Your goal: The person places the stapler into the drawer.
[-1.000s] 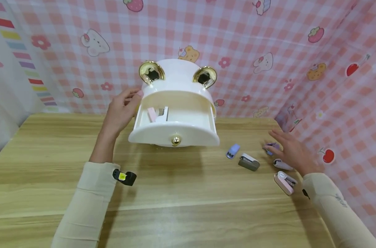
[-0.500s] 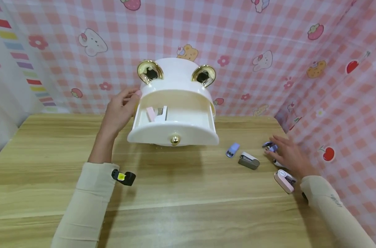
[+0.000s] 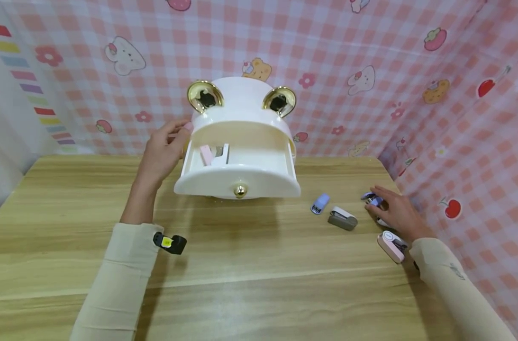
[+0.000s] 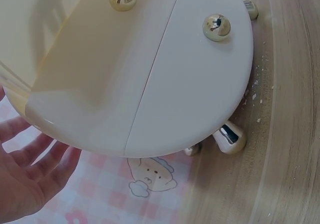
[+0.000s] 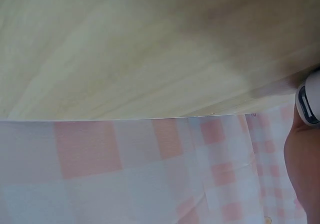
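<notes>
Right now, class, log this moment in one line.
left hand: beside cabinet | right hand: around bluish stapler | drawer: open, pink-white stapler inside

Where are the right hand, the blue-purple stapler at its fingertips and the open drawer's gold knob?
Right hand (image 3: 398,211): head view, on the back of the hand.
Blue-purple stapler (image 3: 376,201): head view, on its body between thumb and forefinger.
Gold knob (image 3: 240,191): head view, middle of its front.

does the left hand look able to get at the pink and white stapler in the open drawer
Probably yes. The pulled-out drawer is open from above and nothing lies over the stapler; the left hand, outside at the side, would likely just need to lift over the drawer's wall.
</notes>
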Motion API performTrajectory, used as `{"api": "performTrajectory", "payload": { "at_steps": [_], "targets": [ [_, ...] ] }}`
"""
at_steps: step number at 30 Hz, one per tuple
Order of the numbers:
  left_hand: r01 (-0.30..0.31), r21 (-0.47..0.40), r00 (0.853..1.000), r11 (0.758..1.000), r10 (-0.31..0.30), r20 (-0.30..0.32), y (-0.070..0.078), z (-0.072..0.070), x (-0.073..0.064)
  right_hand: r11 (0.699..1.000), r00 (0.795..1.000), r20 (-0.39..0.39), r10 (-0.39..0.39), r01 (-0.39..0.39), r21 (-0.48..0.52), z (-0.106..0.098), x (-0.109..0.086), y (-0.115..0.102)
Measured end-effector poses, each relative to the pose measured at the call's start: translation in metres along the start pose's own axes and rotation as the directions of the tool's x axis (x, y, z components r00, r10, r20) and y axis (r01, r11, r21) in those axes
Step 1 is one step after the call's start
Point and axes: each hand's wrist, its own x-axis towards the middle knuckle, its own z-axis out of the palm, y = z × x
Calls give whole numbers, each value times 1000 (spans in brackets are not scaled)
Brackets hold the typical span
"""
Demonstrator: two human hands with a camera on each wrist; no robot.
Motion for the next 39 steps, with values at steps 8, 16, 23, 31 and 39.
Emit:
{"api": "performTrajectory", "payload": {
  "at_steps": [8, 16, 23, 31, 39],
  "targets": [
    [-4, 1, 1000, 1000, 4, 11, -1, -1, -1, 1000, 1000, 3, -17, 17, 11, 2, -1, -1],
    [0, 15, 1000, 1000, 0, 7, -4, -1, -1, 999, 999, -5, -40, 40, 15, -2, 0, -2],
    [8, 13, 1000, 1000, -8, 13, -4, -1, 0, 993, 983, -136, -120, 120, -7, -13, 1, -7],
    [14, 19, 1000, 1000, -14, 15, -3, -1, 0, 991, 976, -176, -130, 121, -60, -31, 6, -20],
    [18, 16, 1000, 1000, -18, 16, -4, -1, 1, 957, 911, -300, -282, 248, -147, -47, 16, -40]
  ]
}}
